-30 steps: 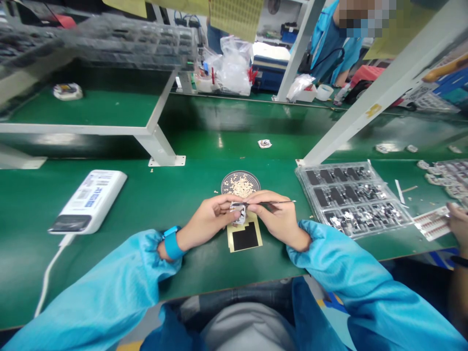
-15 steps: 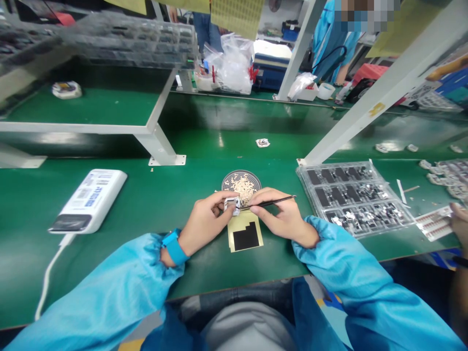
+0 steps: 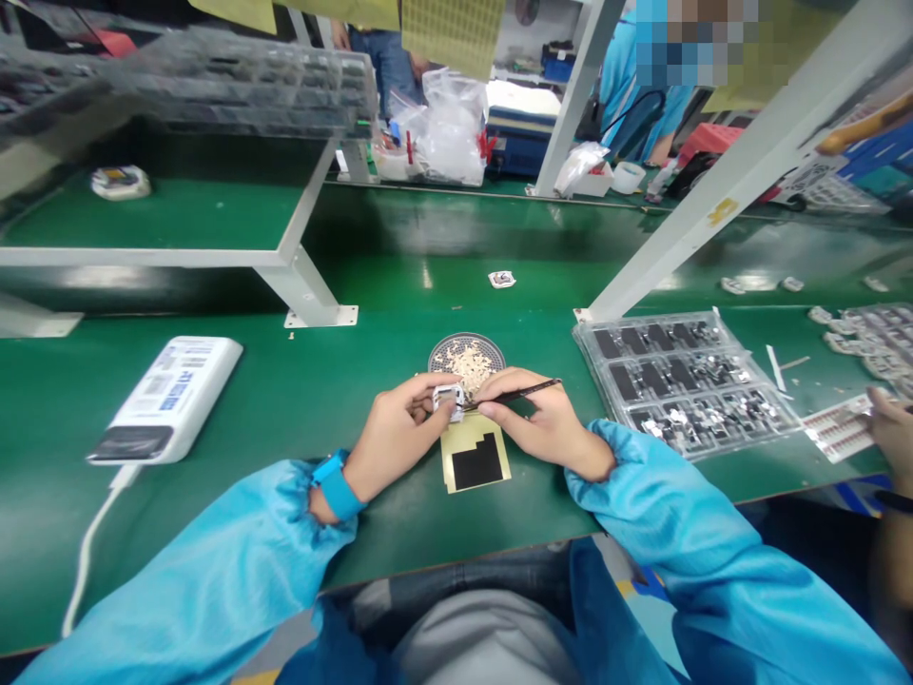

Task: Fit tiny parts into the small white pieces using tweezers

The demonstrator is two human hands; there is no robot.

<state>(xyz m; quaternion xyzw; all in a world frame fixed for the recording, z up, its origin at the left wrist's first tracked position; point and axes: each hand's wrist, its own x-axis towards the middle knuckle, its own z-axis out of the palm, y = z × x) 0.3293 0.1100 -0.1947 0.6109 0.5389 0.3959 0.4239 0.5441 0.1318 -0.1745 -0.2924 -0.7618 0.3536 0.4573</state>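
Between thumb and fingers, my left hand (image 3: 403, 423) pinches a small white-framed device housing (image 3: 448, 397) with a grey inside. My right hand (image 3: 538, 423) is closed around dark tweezers (image 3: 532, 389), whose tip is at the right edge of the housing. Just behind both hands lies a round perforated dish (image 3: 437, 356) heaped with small cream-coloured pieces (image 3: 471, 364). Partly beneath the hands is a pale yellow sheet (image 3: 448, 466) bearing a black stepped-shape sticker (image 3: 477, 464). Fingers hide part of the housing.
A white power bank (image 3: 167, 400) with a cable stands at left. Clear trays of parts (image 3: 685, 385) lie at right, near another person's hand (image 3: 891, 428) holding a strip sheet (image 3: 838, 428). Another housing (image 3: 502, 279) lies behind. Metal posts (image 3: 314, 290) rise from the bench.
The view has shifted slightly, moving the scene a little left. The tweezers lie at a slightly different angle against the housing; both hands keep their holds.
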